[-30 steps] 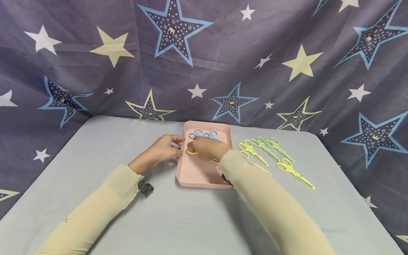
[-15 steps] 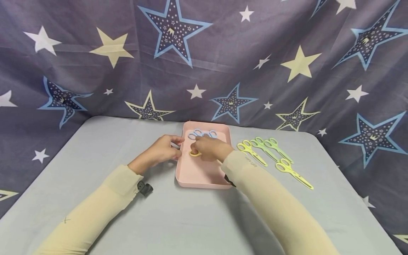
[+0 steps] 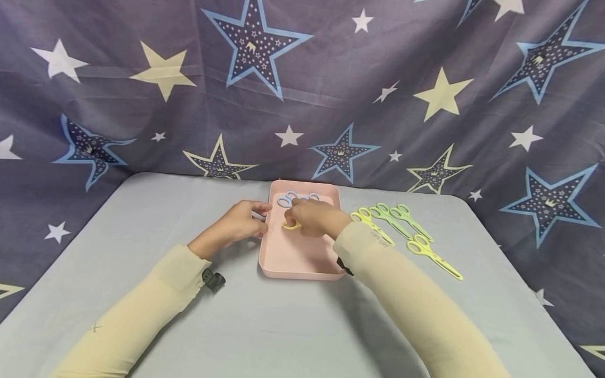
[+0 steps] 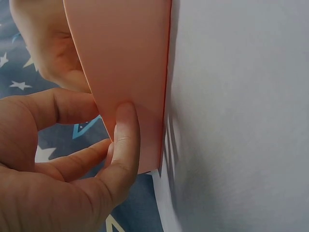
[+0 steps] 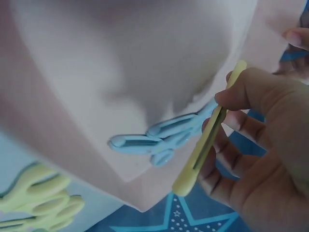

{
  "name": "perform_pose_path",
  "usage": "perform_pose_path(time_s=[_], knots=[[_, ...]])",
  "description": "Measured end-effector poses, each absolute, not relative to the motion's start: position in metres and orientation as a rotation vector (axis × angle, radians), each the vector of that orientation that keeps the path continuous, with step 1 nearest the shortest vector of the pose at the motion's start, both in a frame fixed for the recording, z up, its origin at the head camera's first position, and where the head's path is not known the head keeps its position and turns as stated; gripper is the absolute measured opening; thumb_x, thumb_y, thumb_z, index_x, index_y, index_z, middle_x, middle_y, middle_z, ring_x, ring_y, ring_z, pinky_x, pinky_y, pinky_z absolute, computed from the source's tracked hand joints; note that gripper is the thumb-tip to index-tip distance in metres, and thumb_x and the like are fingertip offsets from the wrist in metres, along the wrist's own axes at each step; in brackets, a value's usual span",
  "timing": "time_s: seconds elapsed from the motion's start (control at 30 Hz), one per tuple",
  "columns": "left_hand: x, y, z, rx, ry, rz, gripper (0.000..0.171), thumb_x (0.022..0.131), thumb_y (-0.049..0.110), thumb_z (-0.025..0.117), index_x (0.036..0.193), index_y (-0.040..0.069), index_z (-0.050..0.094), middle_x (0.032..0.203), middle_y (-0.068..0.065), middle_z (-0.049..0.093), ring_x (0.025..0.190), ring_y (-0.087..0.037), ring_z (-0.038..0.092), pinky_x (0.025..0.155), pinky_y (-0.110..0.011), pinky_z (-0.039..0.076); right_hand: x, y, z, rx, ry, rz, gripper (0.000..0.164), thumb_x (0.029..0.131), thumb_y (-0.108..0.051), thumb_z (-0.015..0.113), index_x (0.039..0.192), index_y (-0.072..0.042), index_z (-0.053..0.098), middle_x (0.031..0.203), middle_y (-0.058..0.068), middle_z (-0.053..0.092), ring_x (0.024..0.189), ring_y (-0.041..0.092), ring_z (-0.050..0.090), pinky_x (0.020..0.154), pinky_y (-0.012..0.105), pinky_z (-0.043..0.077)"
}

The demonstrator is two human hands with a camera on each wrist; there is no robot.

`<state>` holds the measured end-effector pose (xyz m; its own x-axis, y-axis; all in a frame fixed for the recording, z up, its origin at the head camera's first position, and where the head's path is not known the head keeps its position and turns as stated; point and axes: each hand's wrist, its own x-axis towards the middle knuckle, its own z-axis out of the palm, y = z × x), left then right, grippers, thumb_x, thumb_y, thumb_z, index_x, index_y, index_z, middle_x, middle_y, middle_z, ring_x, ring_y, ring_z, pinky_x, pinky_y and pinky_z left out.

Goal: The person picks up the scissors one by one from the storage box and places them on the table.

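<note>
head view, grey table, star-print curtain behind — left hand pinching pink tray, right hand pinching yellow scissors

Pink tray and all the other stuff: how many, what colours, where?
Tray: 1, pink, on table
Blue scissors: 2, blue, in tray
Held scissors: 1, yellow, right grip
Yellow scissors: at least 2, yellow, right of tray
Green scissors: 2, green, beside those
Table: 1, grey, under tray
Backdrop: 1, dark, starry, behind table
Wrist cameras: 2, black, one per arm
Sleeves: 2, cream, both arms
Left grip: 1, tray's left wall
Right grip: 1, over tray
</note>
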<state>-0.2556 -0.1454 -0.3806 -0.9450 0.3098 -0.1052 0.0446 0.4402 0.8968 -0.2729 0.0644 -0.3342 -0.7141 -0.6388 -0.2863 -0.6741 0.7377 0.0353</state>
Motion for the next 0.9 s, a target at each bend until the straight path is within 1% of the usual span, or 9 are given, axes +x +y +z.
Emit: perform_pose_path(time_s=[0.13, 0.27, 0.43, 0.57, 0.7, 0.8, 0.9], knots=[[-0.256, -0.146, -0.382, 0.302, 2.441, 1.510, 0.068, 0.076, -0.003, 0.060, 0.143, -0.007, 0.052, 0.130, -0.025, 0.055, 0.085, -0.020, 0.069, 0.076, -0.030, 0.062, -0.269, 0.066, -0.324, -1.047, 2.696, 0.215, 0.031, 0.087, -0.004, 0.071, 0.113, -0.021, 0.070, 0.111, -0.002, 0.056, 0.092, 0.018, 0.056, 0.079, 0.034, 0.051], [-0.255, -0.147, -0.381, 0.299, 2.438, 1.509, 0.068, 0.076, -0.003, 0.059, 0.144, -0.007, 0.052, 0.131, -0.025, 0.054, 0.086, -0.020, 0.069, 0.076, -0.031, 0.063, -0.264, 0.071, -0.315, -1.074, 2.716, 0.180, 0.032, 0.087, -0.003, 0.072, 0.115, -0.019, 0.071, 0.110, 0.000, 0.056, 0.094, 0.021, 0.057, 0.080, 0.035, 0.051], [-0.254, -0.148, -0.380, 0.292, 2.438, 1.510, 0.068, 0.077, -0.003, 0.059, 0.144, -0.007, 0.052, 0.131, -0.025, 0.053, 0.087, -0.021, 0.069, 0.077, -0.031, 0.063, -0.261, 0.085, -0.308, -1.183, 2.791, 0.164, 0.033, 0.084, -0.001, 0.074, 0.112, -0.018, 0.072, 0.106, 0.001, 0.058, 0.095, 0.023, 0.060, 0.086, 0.038, 0.051], [-0.254, -0.148, -0.381, 0.292, 2.430, 1.522, 0.067, 0.077, -0.004, 0.058, 0.144, -0.008, 0.052, 0.131, -0.026, 0.052, 0.089, -0.022, 0.068, 0.078, -0.031, 0.063, -0.261, 0.098, -0.303, -1.228, 2.836, 0.096, 0.036, 0.083, 0.003, 0.070, 0.113, -0.016, 0.073, 0.107, 0.001, 0.059, 0.098, 0.023, 0.060, 0.088, 0.038, 0.051], [-0.254, -0.147, -0.381, 0.292, 2.418, 1.531, 0.067, 0.077, -0.004, 0.058, 0.144, -0.008, 0.051, 0.131, -0.026, 0.052, 0.090, -0.023, 0.068, 0.078, -0.031, 0.062, -0.260, 0.112, -0.297, -1.178, 2.857, -0.004, 0.038, 0.085, 0.006, 0.066, 0.117, -0.015, 0.073, 0.115, 0.003, 0.060, 0.102, 0.024, 0.059, 0.079, 0.037, 0.055], [-0.254, -0.147, -0.380, 0.291, 2.415, 1.532, 0.068, 0.077, -0.004, 0.058, 0.144, -0.007, 0.051, 0.131, -0.025, 0.052, 0.091, -0.023, 0.068, 0.079, -0.030, 0.062, -0.261, 0.124, -0.294, -1.141, 2.883, -0.035, 0.039, 0.087, 0.005, 0.065, 0.119, -0.015, 0.072, 0.119, 0.003, 0.060, 0.102, 0.025, 0.058, 0.075, 0.038, 0.055], [-0.254, -0.147, -0.380, 0.290, 2.415, 1.533, 0.068, 0.077, -0.004, 0.058, 0.144, -0.007, 0.052, 0.130, -0.024, 0.053, 0.090, -0.022, 0.067, 0.079, -0.030, 0.062, -0.263, 0.139, -0.294, -1.153, 2.909, -0.060, 0.039, 0.086, 0.006, 0.062, 0.117, -0.013, 0.072, 0.119, 0.003, 0.061, 0.101, 0.024, 0.059, 0.075, 0.039, 0.055]])
